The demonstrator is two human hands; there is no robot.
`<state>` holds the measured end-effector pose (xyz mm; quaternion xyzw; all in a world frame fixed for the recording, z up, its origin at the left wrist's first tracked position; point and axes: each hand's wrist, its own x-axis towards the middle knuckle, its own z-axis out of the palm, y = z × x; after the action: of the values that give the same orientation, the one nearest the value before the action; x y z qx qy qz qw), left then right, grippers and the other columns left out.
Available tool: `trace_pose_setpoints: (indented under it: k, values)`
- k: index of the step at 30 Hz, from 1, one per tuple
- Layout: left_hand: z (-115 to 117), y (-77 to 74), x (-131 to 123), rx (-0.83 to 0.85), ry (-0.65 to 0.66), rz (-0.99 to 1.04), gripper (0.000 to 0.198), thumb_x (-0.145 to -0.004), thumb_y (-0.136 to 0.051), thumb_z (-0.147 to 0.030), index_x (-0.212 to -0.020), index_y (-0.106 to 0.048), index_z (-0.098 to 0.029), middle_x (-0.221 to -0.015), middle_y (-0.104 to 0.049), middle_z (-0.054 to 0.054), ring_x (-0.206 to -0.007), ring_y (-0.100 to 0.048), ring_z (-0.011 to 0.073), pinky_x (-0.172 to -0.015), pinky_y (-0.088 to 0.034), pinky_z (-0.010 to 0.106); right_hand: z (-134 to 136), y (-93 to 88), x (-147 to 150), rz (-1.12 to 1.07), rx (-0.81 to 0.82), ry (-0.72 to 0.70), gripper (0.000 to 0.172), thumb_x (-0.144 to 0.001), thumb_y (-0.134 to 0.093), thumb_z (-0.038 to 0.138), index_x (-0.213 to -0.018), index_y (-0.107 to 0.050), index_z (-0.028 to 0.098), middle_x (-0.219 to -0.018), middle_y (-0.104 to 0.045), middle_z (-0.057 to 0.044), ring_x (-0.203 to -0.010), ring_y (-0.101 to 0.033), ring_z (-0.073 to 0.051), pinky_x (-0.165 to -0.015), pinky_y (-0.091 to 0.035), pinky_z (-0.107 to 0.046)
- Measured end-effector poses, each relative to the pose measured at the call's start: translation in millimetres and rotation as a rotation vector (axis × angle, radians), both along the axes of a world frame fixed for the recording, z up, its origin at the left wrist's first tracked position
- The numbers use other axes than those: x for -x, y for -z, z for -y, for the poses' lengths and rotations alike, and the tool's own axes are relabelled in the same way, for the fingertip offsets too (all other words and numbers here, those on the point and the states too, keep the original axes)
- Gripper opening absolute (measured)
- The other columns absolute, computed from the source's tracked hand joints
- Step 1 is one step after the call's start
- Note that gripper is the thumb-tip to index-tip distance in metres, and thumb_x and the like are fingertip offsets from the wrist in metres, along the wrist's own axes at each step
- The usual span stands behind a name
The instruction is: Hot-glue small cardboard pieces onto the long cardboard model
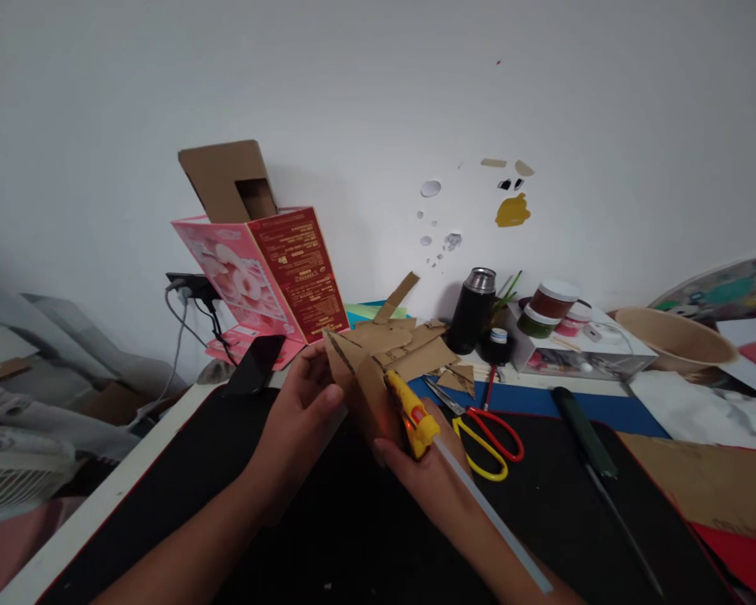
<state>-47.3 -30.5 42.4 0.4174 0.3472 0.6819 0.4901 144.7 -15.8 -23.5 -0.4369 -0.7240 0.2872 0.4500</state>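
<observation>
My left hand [312,399] grips a folded piece of brown cardboard [362,386] by its left side, above the black mat. In my right hand [416,458] is a yellow hot glue gun [412,412], its nozzle pointing up and away at the cardboard's right side. A long whitish glue stick [491,508] sticks out of the gun's back end toward me. An orange glow shows on the gun's body. Part of my right hand's fingers is hidden behind the gun. Scissors [488,441] with red and yellow handles lie just right of that hand.
Cardboard scraps [422,357] are piled behind my hands. A pink and red box [258,281] stands at the left, beside a dark phone [255,365]. At the right are a black thermos [472,311], paint jars [551,302], a bowl [674,336] and a green-handled knife [585,433].
</observation>
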Motion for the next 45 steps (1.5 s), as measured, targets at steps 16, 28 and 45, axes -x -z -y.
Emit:
trace_pose_setpoints:
  k: [16, 28, 45]
  values:
    - [-6, -0.8, 29, 0.071, -0.114, -0.306, 0.038, -0.086, -0.083, -0.037, -0.121, -0.073, -0.026, -0.118, -0.078, 0.004, -0.112, -0.071, 0.0276, -0.098, -0.055, 0.039, 0, -1.5, -2, -0.199, 0.208, -0.064, 0.039, -0.096, -0.065, 0.059, -0.089, -0.073, 0.021, -0.085, -0.076, -0.008, -0.079, -0.071, -0.026, -0.073, -0.056, -0.036]
    - [-5, -8.3, 62, 0.238, 0.037, -0.231, 0.043, -0.073, -0.090, -0.037, -0.112, -0.078, -0.023, -0.106, -0.083, 0.007, -0.088, -0.076, 0.0254, -0.079, -0.056, 0.031, -2, -16.9, 0, -0.537, 0.576, -0.180, 0.064, -0.086, -0.068, 0.079, -0.093, -0.066, 0.016, -0.067, -0.072, -0.004, -0.038, -0.058, -0.011, -0.039, -0.032, -0.020]
    - [-3, 12.7, 59, 0.244, 0.135, -0.329, 0.051, -0.077, -0.089, -0.040, -0.125, -0.077, -0.025, -0.126, -0.080, 0.009, -0.113, -0.075, 0.0331, -0.093, -0.057, 0.037, 2, -24.7, -3, -0.481, 0.569, -0.230, 0.060, -0.089, -0.065, 0.077, -0.093, -0.066, 0.017, -0.061, -0.068, -0.001, -0.040, -0.060, -0.014, -0.038, -0.040, -0.022]
